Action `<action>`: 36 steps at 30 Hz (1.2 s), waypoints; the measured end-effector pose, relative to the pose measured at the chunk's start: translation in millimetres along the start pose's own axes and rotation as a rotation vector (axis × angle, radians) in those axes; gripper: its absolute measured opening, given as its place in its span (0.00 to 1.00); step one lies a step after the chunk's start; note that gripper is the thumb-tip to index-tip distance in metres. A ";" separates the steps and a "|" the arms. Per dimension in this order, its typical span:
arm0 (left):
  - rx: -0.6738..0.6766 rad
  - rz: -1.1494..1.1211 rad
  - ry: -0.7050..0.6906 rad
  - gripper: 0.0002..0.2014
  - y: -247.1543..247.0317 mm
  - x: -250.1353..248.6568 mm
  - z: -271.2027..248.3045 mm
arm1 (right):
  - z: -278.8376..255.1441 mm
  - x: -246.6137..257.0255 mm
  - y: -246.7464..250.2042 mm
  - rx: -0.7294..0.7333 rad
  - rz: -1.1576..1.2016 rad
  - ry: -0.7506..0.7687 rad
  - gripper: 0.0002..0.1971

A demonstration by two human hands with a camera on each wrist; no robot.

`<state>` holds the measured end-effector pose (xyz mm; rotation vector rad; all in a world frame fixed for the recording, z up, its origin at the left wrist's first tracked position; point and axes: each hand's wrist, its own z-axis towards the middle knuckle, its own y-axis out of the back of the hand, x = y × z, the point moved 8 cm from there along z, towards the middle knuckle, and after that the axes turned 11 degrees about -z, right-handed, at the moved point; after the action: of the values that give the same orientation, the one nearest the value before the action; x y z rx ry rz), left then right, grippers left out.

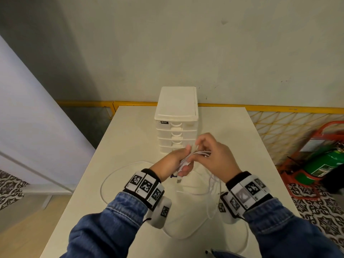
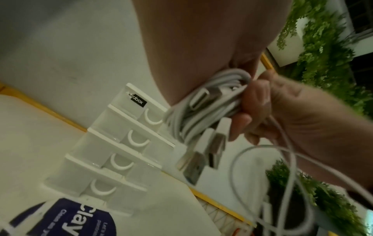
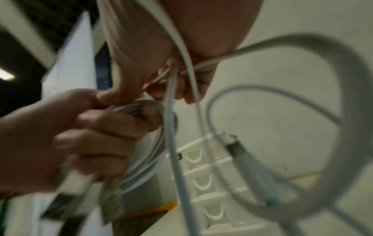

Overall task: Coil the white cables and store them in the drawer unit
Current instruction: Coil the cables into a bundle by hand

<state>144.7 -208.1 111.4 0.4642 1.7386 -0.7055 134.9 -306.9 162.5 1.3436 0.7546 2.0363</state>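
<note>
My left hand [image 1: 183,162] grips a coiled bundle of white cables [image 2: 210,103] just in front of the drawer unit [image 1: 176,125], a little above the table. USB plugs [image 2: 203,153] stick out of the bundle. My right hand [image 1: 200,148] pinches white cable strands [image 3: 175,76] right beside the bundle. From there loose cable [image 1: 214,185] hangs down and lies in wide loops [image 1: 115,175] on the white table [image 1: 130,138]. The drawer unit is white and translucent, and the drawers [image 2: 139,140] that I can see are closed.
A blue-labelled pack [image 2: 70,220] lies on the table near the unit's foot. A yellow mesh fence [image 1: 279,125] runs behind and to the right of the table. A green extinguisher [image 1: 323,164] in a red stand sits on the floor at the right.
</note>
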 end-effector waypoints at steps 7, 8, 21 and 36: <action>-0.026 0.066 0.001 0.14 -2.1 6.8 -6.5 | 5.6 -17.5 -19.5 0.146 0.001 0.122 0.19; -0.028 0.053 0.005 0.13 -1.7 6.9 -6.4 | 4.7 -19.0 -24.6 0.167 0.067 0.102 0.17; 0.141 -0.257 0.213 0.11 -15.7 16.9 -13.3 | -3.1 -9.6 -36.2 0.102 0.217 0.081 0.07; 0.030 -0.437 0.043 0.21 -3.4 4.6 -7.8 | -3.9 -23.0 -42.9 0.212 0.319 -0.038 0.15</action>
<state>135.6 -205.6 109.1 0.1161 1.8928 -1.0369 145.6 -295.3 116.2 1.7111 0.7993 2.2143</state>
